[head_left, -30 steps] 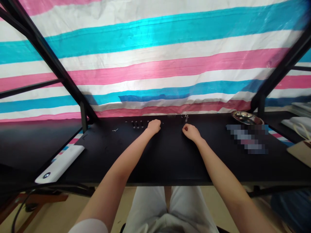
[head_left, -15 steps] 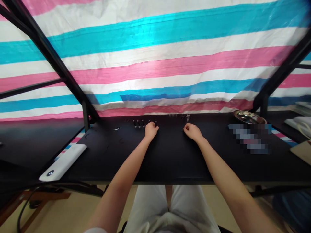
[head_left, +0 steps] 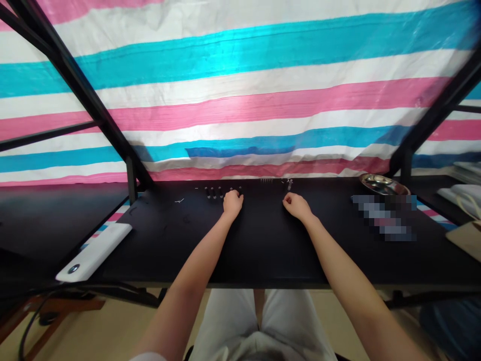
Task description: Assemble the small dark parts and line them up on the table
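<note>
Both my arms reach out over a black table. My left hand rests far out on it with its fingers curled shut, just beside a row of small dark upright parts. What it holds, if anything, is hidden. My right hand lies to the right, fingers also curled closed. A few tiny pale parts and a short row of small dark pieces sit just beyond it near the table's far edge.
A metal bowl stands at the back right beside a blurred patch. A white power bank lies at the table's left edge. A striped tarp hangs behind, framed by black metal bars.
My left hand has drawn back a little to the left and toward me, uncovering two small dark parts beyond it. My right hand has barely shifted.
</note>
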`<state>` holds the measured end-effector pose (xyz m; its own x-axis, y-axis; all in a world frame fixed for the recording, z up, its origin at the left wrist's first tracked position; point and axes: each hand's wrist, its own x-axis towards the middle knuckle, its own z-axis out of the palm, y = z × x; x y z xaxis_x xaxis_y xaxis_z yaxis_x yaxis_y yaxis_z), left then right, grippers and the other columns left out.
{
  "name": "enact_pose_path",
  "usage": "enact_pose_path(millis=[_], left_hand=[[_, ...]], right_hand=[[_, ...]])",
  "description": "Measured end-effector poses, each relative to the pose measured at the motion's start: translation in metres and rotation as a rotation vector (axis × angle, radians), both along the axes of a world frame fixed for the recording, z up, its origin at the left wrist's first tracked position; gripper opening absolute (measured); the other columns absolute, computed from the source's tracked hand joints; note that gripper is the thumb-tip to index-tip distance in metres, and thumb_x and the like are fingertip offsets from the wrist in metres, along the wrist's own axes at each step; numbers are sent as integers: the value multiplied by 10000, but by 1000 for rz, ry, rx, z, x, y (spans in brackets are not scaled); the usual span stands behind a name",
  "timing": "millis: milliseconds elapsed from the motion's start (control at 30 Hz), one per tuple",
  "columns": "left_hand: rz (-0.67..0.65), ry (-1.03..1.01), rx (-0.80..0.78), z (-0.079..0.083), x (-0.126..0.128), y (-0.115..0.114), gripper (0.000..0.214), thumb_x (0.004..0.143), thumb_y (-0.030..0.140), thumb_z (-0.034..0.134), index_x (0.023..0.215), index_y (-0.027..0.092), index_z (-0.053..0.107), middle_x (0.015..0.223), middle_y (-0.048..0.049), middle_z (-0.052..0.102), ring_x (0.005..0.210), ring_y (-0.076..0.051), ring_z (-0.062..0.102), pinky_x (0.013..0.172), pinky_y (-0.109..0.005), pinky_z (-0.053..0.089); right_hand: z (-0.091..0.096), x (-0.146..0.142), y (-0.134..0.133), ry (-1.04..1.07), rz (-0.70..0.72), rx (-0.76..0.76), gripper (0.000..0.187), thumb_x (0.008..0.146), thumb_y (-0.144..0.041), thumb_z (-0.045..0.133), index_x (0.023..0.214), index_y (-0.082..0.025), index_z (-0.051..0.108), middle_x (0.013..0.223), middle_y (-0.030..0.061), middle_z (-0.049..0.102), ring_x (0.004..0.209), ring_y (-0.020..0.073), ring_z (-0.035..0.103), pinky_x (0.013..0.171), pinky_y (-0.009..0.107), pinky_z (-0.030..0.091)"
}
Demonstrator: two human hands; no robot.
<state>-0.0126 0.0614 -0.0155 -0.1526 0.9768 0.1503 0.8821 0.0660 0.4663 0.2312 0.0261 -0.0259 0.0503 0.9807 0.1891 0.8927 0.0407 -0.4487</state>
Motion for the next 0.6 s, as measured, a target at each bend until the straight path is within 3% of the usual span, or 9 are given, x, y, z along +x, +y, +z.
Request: enact_pose_path(millis=[600], left_hand=[[20, 10, -42, 4, 3, -3, 226, 760, 288, 548, 909, 166, 666, 939, -126, 651, 898, -246, 613, 745, -311, 470]], right_hand=[[-2, 2, 2, 2, 2, -14, 110, 753, -256, 513, 762, -194, 603, 757, 27, 619, 661, 135, 535, 565, 228, 331]])
